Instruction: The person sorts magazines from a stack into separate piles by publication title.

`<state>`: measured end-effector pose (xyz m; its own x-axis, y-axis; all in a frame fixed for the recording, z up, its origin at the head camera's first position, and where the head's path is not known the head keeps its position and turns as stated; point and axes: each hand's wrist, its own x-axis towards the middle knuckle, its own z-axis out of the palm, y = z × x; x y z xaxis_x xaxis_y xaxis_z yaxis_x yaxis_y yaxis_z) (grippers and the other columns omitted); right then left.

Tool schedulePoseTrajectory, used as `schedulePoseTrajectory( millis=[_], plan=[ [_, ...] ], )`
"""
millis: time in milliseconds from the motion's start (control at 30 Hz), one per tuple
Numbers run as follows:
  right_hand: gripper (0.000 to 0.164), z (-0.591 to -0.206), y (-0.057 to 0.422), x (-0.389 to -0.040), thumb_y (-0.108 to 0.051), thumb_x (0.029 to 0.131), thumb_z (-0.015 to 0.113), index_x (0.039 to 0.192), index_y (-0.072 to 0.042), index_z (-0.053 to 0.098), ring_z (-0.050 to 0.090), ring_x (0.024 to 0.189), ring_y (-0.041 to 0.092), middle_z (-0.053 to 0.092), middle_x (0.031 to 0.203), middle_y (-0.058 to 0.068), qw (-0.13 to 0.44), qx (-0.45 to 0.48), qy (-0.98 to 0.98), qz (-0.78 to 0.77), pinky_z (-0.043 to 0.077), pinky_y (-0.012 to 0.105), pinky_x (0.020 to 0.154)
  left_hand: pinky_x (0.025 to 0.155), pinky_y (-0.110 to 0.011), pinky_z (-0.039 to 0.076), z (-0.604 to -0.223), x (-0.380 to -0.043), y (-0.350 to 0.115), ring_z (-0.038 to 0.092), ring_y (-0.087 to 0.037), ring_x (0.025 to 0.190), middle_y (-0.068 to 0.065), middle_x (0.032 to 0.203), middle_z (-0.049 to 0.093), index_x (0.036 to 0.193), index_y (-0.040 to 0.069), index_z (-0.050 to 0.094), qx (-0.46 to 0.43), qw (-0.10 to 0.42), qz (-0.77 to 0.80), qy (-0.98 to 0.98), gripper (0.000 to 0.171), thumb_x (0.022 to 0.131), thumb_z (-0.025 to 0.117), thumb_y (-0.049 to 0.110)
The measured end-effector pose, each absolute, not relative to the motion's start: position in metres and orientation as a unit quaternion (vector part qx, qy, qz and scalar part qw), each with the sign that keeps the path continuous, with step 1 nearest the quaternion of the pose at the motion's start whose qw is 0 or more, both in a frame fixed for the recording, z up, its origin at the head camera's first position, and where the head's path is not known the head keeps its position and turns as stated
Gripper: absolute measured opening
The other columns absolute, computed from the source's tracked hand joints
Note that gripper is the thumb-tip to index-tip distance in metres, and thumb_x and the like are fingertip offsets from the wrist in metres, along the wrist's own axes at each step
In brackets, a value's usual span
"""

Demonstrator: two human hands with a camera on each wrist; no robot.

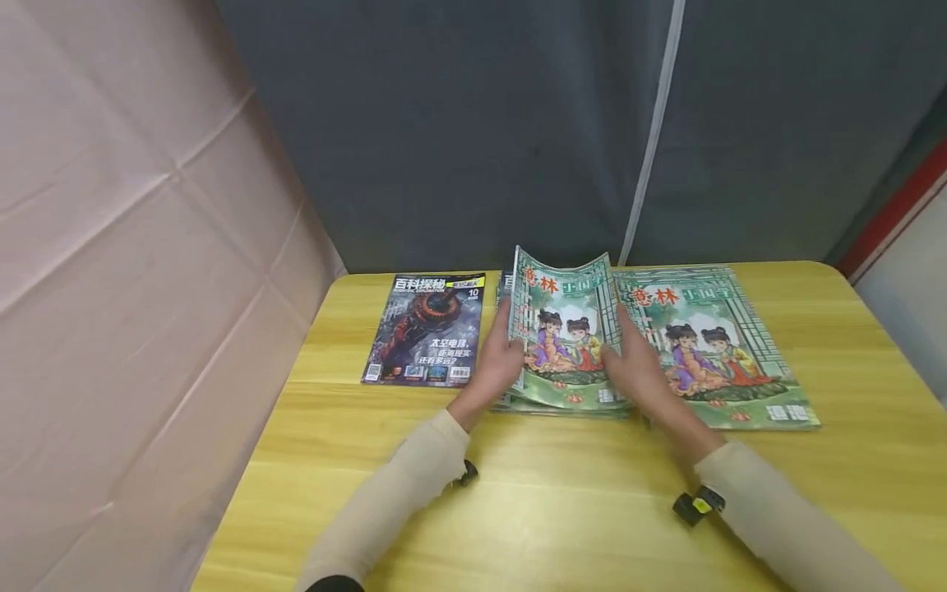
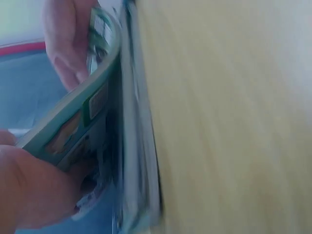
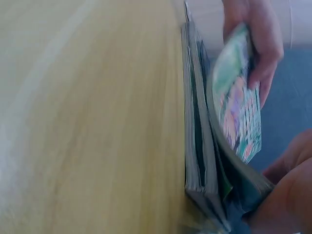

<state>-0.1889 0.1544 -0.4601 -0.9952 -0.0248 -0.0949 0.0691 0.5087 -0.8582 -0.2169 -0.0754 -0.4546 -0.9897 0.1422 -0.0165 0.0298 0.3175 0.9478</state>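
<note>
Both hands hold a green magazine [image 1: 565,329] with two cartoon children on its cover, its sides bent upward. My left hand [image 1: 501,353] grips the left edge, thumb on the cover. On the right edge my right hand [image 1: 635,362] grips likewise. Directly below lies a stack of magazines [image 1: 547,409], mostly hidden by the held one. In the left wrist view the stack [image 2: 139,146] shows its edges beneath the curved magazine [image 2: 73,117]. The right wrist view shows the same stack [image 3: 197,122] and the held magazine's bent cover [image 3: 236,107].
A dark science magazine [image 1: 425,329] lies at the left on the yellow wooden table [image 1: 533,510]. To the right lies another green magazine [image 1: 725,353] with the same cover. A dark grey curtain [image 1: 459,131] hangs behind the table, and a pale cloth [image 1: 133,271] on the left.
</note>
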Motion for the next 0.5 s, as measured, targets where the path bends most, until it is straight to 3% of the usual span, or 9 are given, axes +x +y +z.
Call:
schedulePoseTrajectory(
  millis=[67,100,133,200,267,300,367,433,500],
  plan=[
    [0.077,-0.459,0.157,-0.184,-0.012,0.109,0.043,0.172,-0.018,0.000,0.046,0.050,0.020,0.045,0.153,0.042,0.023,0.007,0.867,-0.498,0.049,0.035,0.044,0.135,-0.046,0.024,-0.452,-0.214,-0.066,0.029,-0.022,0.161,-0.002,0.180,0.011,0.172,0.019,0.012,0.046,0.045,0.601,0.797,0.080,0.102,0.043,-0.003],
    [0.074,-0.457,0.160,-0.182,-0.011,0.109,0.040,0.172,-0.018,0.002,0.055,0.059,0.021,0.043,0.156,0.040,0.015,0.007,0.863,-0.506,0.048,0.033,0.045,0.137,-0.045,0.011,-0.451,-0.212,-0.061,0.011,-0.020,0.166,-0.003,0.180,0.011,0.171,0.018,0.012,0.044,0.048,0.611,0.789,0.079,0.102,0.043,-0.003],
    [0.072,-0.456,0.163,-0.180,-0.010,0.110,0.038,0.172,-0.019,0.003,0.063,0.072,0.025,0.044,0.156,0.039,0.010,0.011,0.857,-0.515,0.047,0.032,0.046,0.138,-0.044,0.011,-0.450,-0.211,-0.056,0.010,-0.021,0.166,-0.003,0.180,0.011,0.171,0.018,0.012,0.042,0.049,0.616,0.785,0.079,0.102,0.043,-0.003],
    [0.068,-0.453,0.172,-0.177,-0.010,0.111,0.035,0.172,-0.019,0.004,0.066,0.119,0.038,0.029,0.171,0.028,0.015,0.017,0.837,-0.547,0.063,0.033,0.073,0.138,-0.045,0.011,-0.450,-0.208,-0.047,0.010,-0.021,0.167,-0.004,0.180,0.012,0.171,0.018,0.013,0.039,0.048,0.623,0.779,0.078,0.102,0.044,-0.003],
    [0.065,-0.449,0.183,-0.176,-0.012,0.113,0.032,0.171,-0.018,0.004,0.035,0.155,0.044,0.011,0.178,0.018,0.031,0.026,0.811,-0.583,0.056,0.042,0.112,0.136,-0.048,0.022,-0.449,-0.205,-0.038,0.015,-0.021,0.166,-0.003,0.180,0.013,0.171,0.019,0.015,0.030,0.046,0.637,0.769,0.078,0.102,0.044,-0.003],
    [0.065,-0.448,0.189,-0.175,-0.014,0.114,0.032,0.171,-0.018,0.003,0.020,0.163,0.042,0.008,0.178,0.016,0.044,0.032,0.798,-0.600,0.044,0.050,0.124,0.135,-0.047,0.025,-0.450,-0.205,-0.034,0.015,-0.019,0.166,-0.001,0.180,0.014,0.171,0.020,0.016,0.026,0.045,0.644,0.763,0.079,0.102,0.044,-0.004],
    [0.064,-0.446,0.203,-0.175,-0.018,0.115,0.031,0.171,-0.017,0.001,0.004,0.165,0.041,0.000,0.179,0.011,0.072,0.045,0.770,-0.632,0.013,0.064,0.132,0.134,-0.047,0.027,-0.451,-0.204,-0.025,0.017,-0.019,0.165,0.000,0.179,0.017,0.171,0.021,0.019,0.015,0.038,0.661,0.749,0.078,0.101,0.046,-0.005],
    [0.063,-0.445,0.218,-0.174,-0.021,0.115,0.031,0.171,-0.016,0.002,-0.003,0.165,0.038,-0.004,0.179,0.011,0.088,0.054,0.751,-0.653,0.003,0.060,0.134,0.134,-0.046,0.027,-0.452,-0.202,-0.016,0.019,-0.018,0.165,0.001,0.179,0.020,0.170,0.021,0.022,0.008,0.033,0.677,0.735,0.078,0.101,0.047,-0.005],
    [0.063,-0.447,0.233,-0.172,-0.024,0.116,0.032,0.171,-0.018,0.003,-0.008,0.166,0.034,-0.006,0.179,0.008,0.097,0.060,0.740,-0.663,-0.004,0.054,0.135,0.137,-0.043,0.018,-0.453,-0.200,-0.005,0.017,-0.017,0.165,0.003,0.178,0.022,0.170,0.022,0.023,0.007,0.030,0.689,0.724,0.077,0.102,0.047,-0.005]
  ],
)
